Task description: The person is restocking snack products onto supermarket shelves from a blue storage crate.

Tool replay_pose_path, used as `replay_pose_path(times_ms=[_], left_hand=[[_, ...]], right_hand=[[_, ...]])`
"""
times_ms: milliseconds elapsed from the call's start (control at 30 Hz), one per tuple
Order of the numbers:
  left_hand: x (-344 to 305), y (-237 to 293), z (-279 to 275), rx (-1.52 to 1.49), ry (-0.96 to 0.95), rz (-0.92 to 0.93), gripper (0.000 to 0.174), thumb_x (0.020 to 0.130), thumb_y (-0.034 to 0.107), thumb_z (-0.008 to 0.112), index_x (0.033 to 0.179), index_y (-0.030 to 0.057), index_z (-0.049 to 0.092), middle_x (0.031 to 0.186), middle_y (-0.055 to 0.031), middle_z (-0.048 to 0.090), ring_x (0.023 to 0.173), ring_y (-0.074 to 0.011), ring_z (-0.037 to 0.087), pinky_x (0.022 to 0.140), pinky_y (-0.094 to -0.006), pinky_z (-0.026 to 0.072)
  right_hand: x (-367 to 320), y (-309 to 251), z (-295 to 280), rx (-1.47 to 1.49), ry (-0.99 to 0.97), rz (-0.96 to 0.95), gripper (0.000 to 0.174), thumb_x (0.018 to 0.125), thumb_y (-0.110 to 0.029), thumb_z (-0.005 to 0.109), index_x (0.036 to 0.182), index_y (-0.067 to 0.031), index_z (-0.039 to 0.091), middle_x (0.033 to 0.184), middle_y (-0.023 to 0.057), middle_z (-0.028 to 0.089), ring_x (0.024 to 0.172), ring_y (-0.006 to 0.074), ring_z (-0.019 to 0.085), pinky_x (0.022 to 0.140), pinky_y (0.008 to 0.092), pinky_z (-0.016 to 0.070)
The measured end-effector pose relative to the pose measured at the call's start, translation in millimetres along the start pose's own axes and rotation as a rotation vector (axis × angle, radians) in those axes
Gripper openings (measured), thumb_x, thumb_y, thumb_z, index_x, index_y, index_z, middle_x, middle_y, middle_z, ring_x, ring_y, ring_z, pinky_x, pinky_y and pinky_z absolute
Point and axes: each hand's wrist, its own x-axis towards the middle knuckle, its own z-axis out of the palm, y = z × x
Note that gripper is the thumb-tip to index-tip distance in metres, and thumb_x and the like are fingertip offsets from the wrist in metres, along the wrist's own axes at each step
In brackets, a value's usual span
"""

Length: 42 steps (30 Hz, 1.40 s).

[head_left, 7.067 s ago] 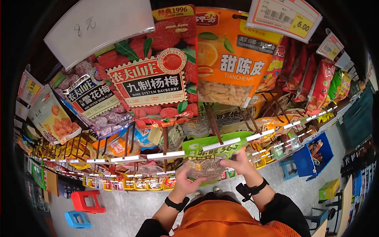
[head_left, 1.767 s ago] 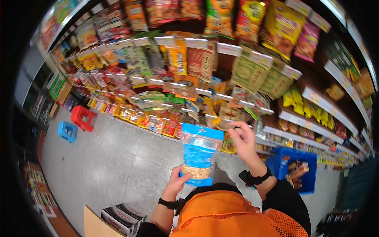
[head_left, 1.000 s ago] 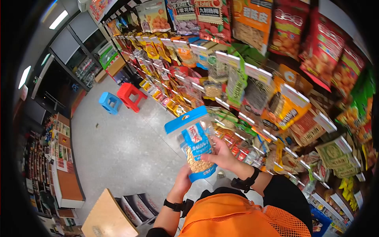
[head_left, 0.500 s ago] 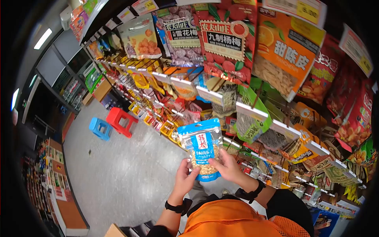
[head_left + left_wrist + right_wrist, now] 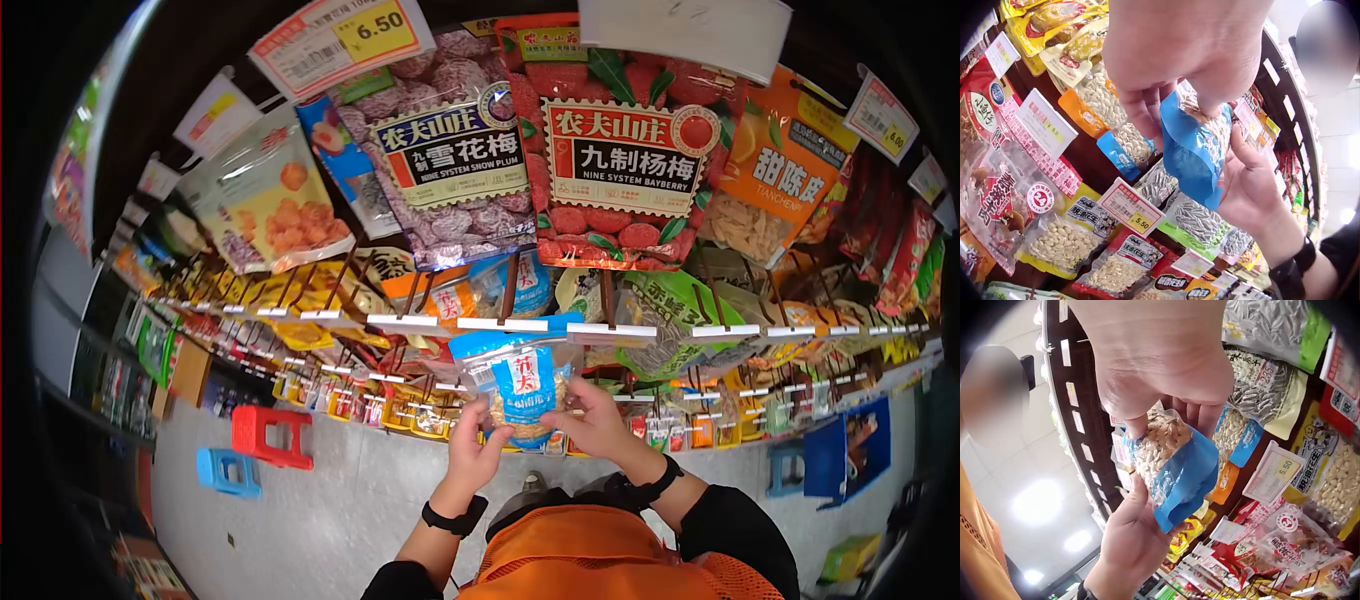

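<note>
Both hands hold a blue and clear bag of pumpkin seeds (image 5: 527, 390) upright in front of the rack in the head view. My left hand (image 5: 474, 450) grips its lower left side, and my right hand (image 5: 598, 425) pinches the lower right, thumbs on the printed front. The bag's top edge overlaps a white hook label (image 5: 495, 324). Matching blue bags (image 5: 520, 280) hang just behind it. Seen from the left wrist, the bag's blue bottom (image 5: 1191, 162) sits between the two hands; the right wrist view shows pale seeds (image 5: 1163, 440) through the clear film.
Large pouches of snow plum (image 5: 455, 170) and bayberry (image 5: 625, 170) hang above. A green seed bag (image 5: 665, 325) hangs right of my hands. Prong hooks with white labels stick out along the rack. Red (image 5: 272, 436) and blue (image 5: 228, 472) stools stand on the floor, a blue crate (image 5: 850, 450) at right.
Earlier my hands were at a green seed bag; later my left hand held the blue bag alone. Now both grip it, and view and bag have swung round to face the rack, closer to the hooks.
</note>
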Motion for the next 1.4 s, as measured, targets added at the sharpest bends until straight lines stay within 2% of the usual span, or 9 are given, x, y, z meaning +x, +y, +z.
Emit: replay_pose_path(times_ms=[167,400,567,800,900,1100,1167,1233,1400], left_hand=[[22.5,-27.2,-17.9,0.176,-0.038,0.127,0.043,0.084,0.006,0.078,0.119,-0.0003,0.054,0.097,-0.0121,0.067,0.08,-0.0163,0.065,0.07,-0.0307,0.0516],[38.2,-42.8,-23.0,0.207,-0.064,0.107,0.04,0.083,0.006,0.078,0.116,0.0003,0.057,0.091,-0.0106,0.067,0.078,-0.0178,0.064,0.069,-0.0313,0.0512],[53.1,-35.2,-24.1,0.214,-0.088,0.209,0.033,0.083,0.006,0.077,0.111,-0.0012,0.061,0.094,-0.0138,0.071,0.084,-0.0232,0.07,0.074,-0.0338,0.0537],[69.5,-32.5,-33.6,0.135,-0.077,0.237,0.03,0.082,0.006,0.078,0.107,-0.0014,0.063,0.094,-0.0146,0.073,0.082,-0.0256,0.072,0.073,-0.0347,0.055],[74.9,-31.4,-40.7,0.235,-0.179,0.224,0.035,0.082,0.001,0.077,0.111,-0.0035,0.058,0.105,-0.015,0.071,0.096,-0.0203,0.069,0.085,-0.0335,0.0539],[80.0,-39.8,-34.1,0.131,-0.198,0.19,0.034,0.082,0.003,0.078,0.109,-0.0029,0.059,0.101,-0.0129,0.071,0.092,-0.017,0.067,0.08,-0.0312,0.0536],[79.8,-45.6,-31.6,0.153,-0.151,0.269,0.036,0.082,0.009,0.081,0.11,-0.0024,0.062,0.095,-0.0136,0.072,0.079,-0.0196,0.071,0.071,-0.032,0.0548],[80.3,-44.9,-32.0,0.188,-0.172,0.244,0.037,0.082,0.009,0.08,0.111,-0.0026,0.061,0.096,-0.0131,0.071,0.081,-0.0188,0.07,0.071,-0.0319,0.0549],[91.1,-56.2,-31.0,0.112,-0.131,0.198,0.036,0.085,0.01,0.078,0.111,-0.0012,0.057,0.084,-0.0052,0.062,0.074,-0.0134,0.057,0.066,-0.029,0.048]], right_hand=[[4.0,5.4,4.8,-0.143,0.079,-0.023,0.043,0.088,-0.01,0.077,0.126,-0.002,0.061,0.109,0.0057,0.069,0.099,0.0116,0.064,0.086,0.029,0.0522],[12.0,8.8,8.9,-0.025,0.161,-0.023,0.041,0.086,-0.01,0.079,0.122,-0.0008,0.063,0.107,0.0063,0.069,0.096,0.0121,0.064,0.085,0.0299,0.0513],[15.7,8.3,0.6,-0.385,0.149,-0.087,0.033,0.081,-0.011,0.083,0.108,-0.0002,0.068,0.1,0.0099,0.069,0.089,0.0177,0.064,0.082,0.0321,0.0502],[31.4,-14.1,4.9,-0.404,0.178,-0.164,0.038,0.077,-0.013,0.086,0.109,-0.0002,0.067,0.098,0.0118,0.069,0.088,0.0204,0.064,0.08,0.0322,0.05],[35.3,-17.1,5.2,-0.391,0.187,-0.204,0.037,0.078,-0.013,0.085,0.108,-0.0004,0.068,0.097,0.0123,0.069,0.087,0.0218,0.065,0.079,0.0327,0.0503],[40.8,-9.1,-1.2,-0.413,0.21,-0.248,0.033,0.078,-0.014,0.085,0.103,-0.0004,0.069,0.091,0.0112,0.069,0.081,0.0214,0.064,0.075,0.0329,0.0502],[38.5,-7.0,-3.0,-0.402,0.194,-0.196,0.032,0.078,-0.015,0.085,0.102,-0.0004,0.069,0.09,0.0114,0.068,0.079,0.0216,0.063,0.074,0.0333,0.0496],[37.5,-5.0,-6.3,-0.415,0.157,-0.16,0.039,0.077,-0.01,0.085,0.11,0.001,0.068,0.097,0.0119,0.071,0.086,0.0186,0.067,0.077,0.0321,0.0513],[47.1,4.0,0.1,-0.277,0.227,-0.124,0.029,0.084,-0.014,0.08,0.106,0.0012,0.07,0.09,0.0114,0.071,0.072,0.0168,0.065,0.068,0.0298,0.0514]])
